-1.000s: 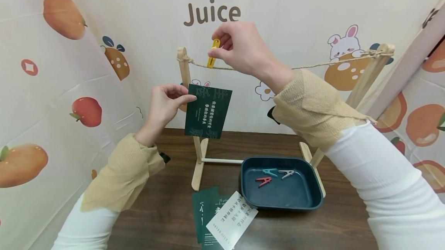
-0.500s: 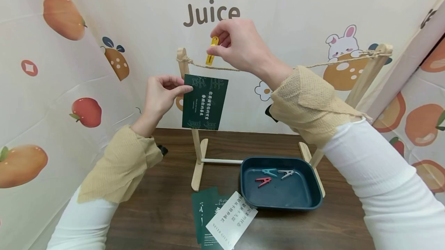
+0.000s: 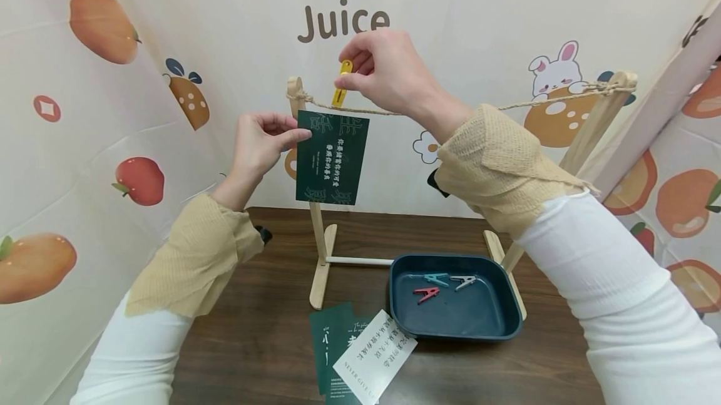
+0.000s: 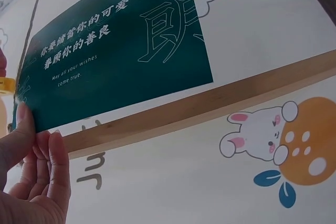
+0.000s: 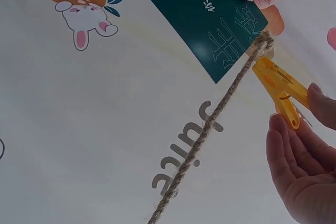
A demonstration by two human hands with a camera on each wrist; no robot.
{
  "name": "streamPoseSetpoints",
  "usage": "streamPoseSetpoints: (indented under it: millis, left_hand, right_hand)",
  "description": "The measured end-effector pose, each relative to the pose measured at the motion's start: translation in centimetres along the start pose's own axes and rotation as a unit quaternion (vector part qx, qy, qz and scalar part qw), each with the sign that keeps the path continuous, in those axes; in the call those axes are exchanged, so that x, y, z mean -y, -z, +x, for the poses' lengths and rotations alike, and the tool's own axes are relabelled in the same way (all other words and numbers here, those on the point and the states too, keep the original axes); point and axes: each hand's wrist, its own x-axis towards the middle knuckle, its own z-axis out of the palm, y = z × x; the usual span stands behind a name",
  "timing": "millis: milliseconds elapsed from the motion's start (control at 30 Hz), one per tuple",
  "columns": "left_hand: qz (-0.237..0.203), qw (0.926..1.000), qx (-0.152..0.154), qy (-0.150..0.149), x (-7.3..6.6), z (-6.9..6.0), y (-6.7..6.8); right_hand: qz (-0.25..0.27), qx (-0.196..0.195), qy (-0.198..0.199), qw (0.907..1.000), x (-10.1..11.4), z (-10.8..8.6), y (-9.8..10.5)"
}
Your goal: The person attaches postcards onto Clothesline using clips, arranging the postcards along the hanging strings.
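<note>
My left hand (image 3: 260, 145) pinches a dark green card (image 3: 331, 164) by its upper left edge, thumb in front. The card hangs nearly upright, its top edge just below the rope (image 3: 368, 111) near the left post. Above that rope my right hand (image 3: 388, 70) holds a yellow clothespin (image 3: 342, 84) between thumb and fingers, its tip pointing down. In the right wrist view the tip of the clothespin (image 5: 281, 90) is right by the rope (image 5: 205, 129), and the corner of the card (image 5: 226, 30) lies close on the rope's other side.
The rope runs between the wooden posts of a rack (image 3: 318, 236). On the table (image 3: 253, 330) a dark blue tray (image 3: 456, 328) holds a teal clothespin (image 3: 436, 278), a white clothespin (image 3: 464, 281) and a red clothespin (image 3: 427, 293). Green cards (image 3: 331, 336) and a white card (image 3: 374, 358) overlap at the tray's left.
The left hand has raised the green card toward the rope and slightly left. My right hand has shifted a little left and up with the yellow clothespin still pinched.
</note>
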Motion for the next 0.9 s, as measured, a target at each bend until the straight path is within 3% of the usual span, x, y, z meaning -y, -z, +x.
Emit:
streamPoseSetpoints:
  millis: [900]
  left_hand:
    - [0.016, 0.9997, 0.003, 0.017, -0.48, 0.38, 0.08]
  right_hand:
    - [0.029, -0.050, 0.006, 0.9983, -0.16, 0.37, -0.85]
